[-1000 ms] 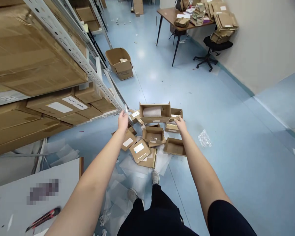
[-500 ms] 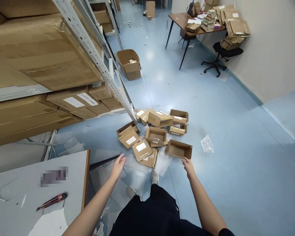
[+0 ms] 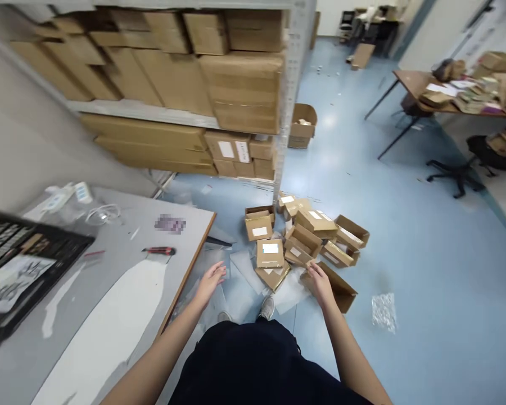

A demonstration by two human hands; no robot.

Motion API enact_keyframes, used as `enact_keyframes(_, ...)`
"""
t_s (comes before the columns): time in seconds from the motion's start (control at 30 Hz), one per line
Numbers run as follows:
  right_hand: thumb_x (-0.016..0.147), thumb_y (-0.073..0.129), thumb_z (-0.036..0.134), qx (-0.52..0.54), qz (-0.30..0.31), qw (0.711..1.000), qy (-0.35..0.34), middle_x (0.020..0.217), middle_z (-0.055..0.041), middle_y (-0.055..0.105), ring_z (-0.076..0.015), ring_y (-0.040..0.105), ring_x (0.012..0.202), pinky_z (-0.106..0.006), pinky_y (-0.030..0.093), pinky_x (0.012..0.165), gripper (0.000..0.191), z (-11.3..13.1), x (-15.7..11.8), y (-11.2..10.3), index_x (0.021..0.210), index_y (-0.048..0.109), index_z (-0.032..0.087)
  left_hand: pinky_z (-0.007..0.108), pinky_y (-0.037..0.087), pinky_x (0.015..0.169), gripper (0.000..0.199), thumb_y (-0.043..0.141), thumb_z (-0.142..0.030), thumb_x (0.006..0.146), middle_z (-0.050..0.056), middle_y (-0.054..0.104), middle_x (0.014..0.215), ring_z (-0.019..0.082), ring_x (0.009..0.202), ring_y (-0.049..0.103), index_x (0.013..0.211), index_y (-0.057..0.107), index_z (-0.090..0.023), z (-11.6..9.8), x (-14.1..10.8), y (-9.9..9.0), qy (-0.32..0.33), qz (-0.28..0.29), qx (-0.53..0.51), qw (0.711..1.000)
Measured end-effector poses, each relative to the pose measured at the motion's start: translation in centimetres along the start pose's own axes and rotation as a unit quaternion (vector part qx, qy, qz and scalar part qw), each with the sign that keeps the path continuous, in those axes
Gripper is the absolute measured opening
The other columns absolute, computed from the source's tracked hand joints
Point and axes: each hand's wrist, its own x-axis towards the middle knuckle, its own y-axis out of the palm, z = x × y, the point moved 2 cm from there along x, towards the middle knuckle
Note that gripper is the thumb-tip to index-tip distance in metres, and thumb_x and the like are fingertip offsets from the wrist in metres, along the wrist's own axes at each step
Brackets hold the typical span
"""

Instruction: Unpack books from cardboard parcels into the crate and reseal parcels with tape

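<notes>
Two bare hands are hovering well apart above the floor. The right hand (image 3: 320,283) is bearing its fingers on the near flap of an open carton (image 3: 340,293), the carton lying at its 4 o'clock, though I cannot tell whether it is gripping. The left hand (image 3: 209,284) is staying open, touching nothing, over plastic sheets (image 3: 245,271), with a table (image 3: 185,242) at its 10 o'clock. A heap of small boxes (image 3: 310,233) is sitting at the right hand's 12 o'clock.
</notes>
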Motion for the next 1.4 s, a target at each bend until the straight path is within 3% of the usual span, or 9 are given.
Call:
enact_keyframes(0.13,0.065,0.074,0.05,-0.026,0.089,0.995,-0.032,0.127,-0.0104,0.066,-0.03,0.057,0.124,-0.043,0.048,0.101,0.063,1.5,-1.8,7.9,0.122,0.066,0.024,0.041,0.051,0.094,0.061,0.067,-0.054,0.078,0.018,0.062,0.129,0.028,0.114,0.064,0.127,0.058,-0.018,3.1,-3.6,-6.0,0.002,-0.052,-0.079,0.995)
enact_keyframes(0.3,0.066,0.074,0.052,-0.084,0.202,0.975,-0.035,0.128,-0.0109,0.066,-0.0316,0.056,0.125,-0.045,0.049,0.101,0.061,0.5,-5.8,19.2,0.12,0.067,0.024,0.042,0.051,0.092,0.056,0.07,-0.049,0.076,0.017,0.066,0.124,0.029,0.109,0.066,0.122,0.062,-0.019,8.2,-8.1,-13.4,-0.015,-0.143,-0.173,0.974)
enact_keyframes(0.57,0.07,0.07,0.057,-0.207,0.393,0.895,-0.028,0.131,-0.0093,0.064,-0.0311,0.055,0.127,-0.045,0.048,0.102,0.059,-6.3,-15.6,36.3,0.122,0.066,0.028,0.037,0.051,0.083,0.048,0.069,-0.042,0.076,0.014,0.069,0.115,0.026,0.101,0.067,0.118,0.065,-0.018,17.5,-15.9,-23.4,-0.04,-0.277,-0.271,0.921)
enact_keyframes(0.77,0.07,0.073,0.053,-0.277,0.514,0.812,0.017,0.128,-0.0113,0.066,-0.0316,0.056,0.126,-0.046,0.046,0.104,0.058,-11.9,-23.5,46.1,0.12,0.067,0.025,0.036,0.052,0.083,0.055,0.069,-0.046,0.077,0.014,0.066,0.119,0.027,0.105,0.066,0.125,0.061,-0.018,22.4,-21.7,-29.3,-0.033,-0.396,-0.361,0.844)
enact_keyframes(0.9,0.072,0.073,0.054,-0.331,0.588,0.737,0.034,0.127,-0.0101,0.067,-0.0316,0.055,0.127,-0.047,0.045,0.105,0.054,-15.1,-28.0,50.9,0.117,0.069,0.026,0.033,0.053,0.079,0.061,0.066,-0.048,0.081,0.017,0.061,0.128,0.028,0.112,0.063,0.133,0.054,-0.018,25.4,-25.2,-31.9,-0.047,-0.488,-0.427,0.759)
enact_keyframes(1.0,0.071,0.073,0.056,-0.378,0.636,0.672,0.048,0.125,-0.0094,0.068,-0.0315,0.056,0.126,-0.047,0.045,0.105,0.053,-17.3,-30.6,54.4,0.114,0.07,0.026,0.033,0.054,0.082,0.062,0.064,-0.05,0.082,0.017,0.058,0.132,0.026,0.114,0.062,0.135,0.051,-0.02,27.3,-27.4,-32.8,-0.058,-0.557,-0.464,0.687)
enact_keyframes(1.2,0.07,0.073,0.055,-0.464,0.716,0.521,0.035,0.123,-0.0099,0.069,-0.0298,0.058,0.123,-0.045,0.047,0.102,0.05,-21.9,-35.8,62.8,0.11,0.073,0.025,0.035,0.055,0.086,0.059,0.06,-0.05,0.086,0.017,0.057,0.133,0.024,0.114,0.063,0.136,0.049,-0.02,29.3,-30.7,-32.5,-0.049,-0.668,-0.505,0.545)
enact_keyframes(1.33,0.071,0.072,0.052,-0.467,0.771,0.432,0.008,0.12,-0.0101,0.07,-0.0291,0.06,0.119,-0.046,0.045,0.102,0.046,-25.9,-41.2,68.1,0.108,0.073,0.025,0.033,0.055,0.088,0.058,0.056,-0.048,0.09,0.017,0.053,0.138,0.023,0.116,0.062,0.139,0.045,-0.02,30.3,-32.0,-32.5,-0.045,-0.706,-0.533,0.464)
enact_keyframes(1.4,0.071,0.071,0.051,-0.463,0.79,0.401,-0.01,0.118,-0.0099,0.071,-0.0282,0.061,0.117,-0.045,0.047,0.1,0.046,-28.2,-44.5,70.3,0.109,0.073,0.024,0.033,0.055,0.088,0.057,0.056,-0.045,0.091,0.017,0.052,0.139,0.023,0.118,0.06,0.14,0.044,-0.02,31.0,-32.6,-33.1,-0.041,-0.713,-0.548,0.436)
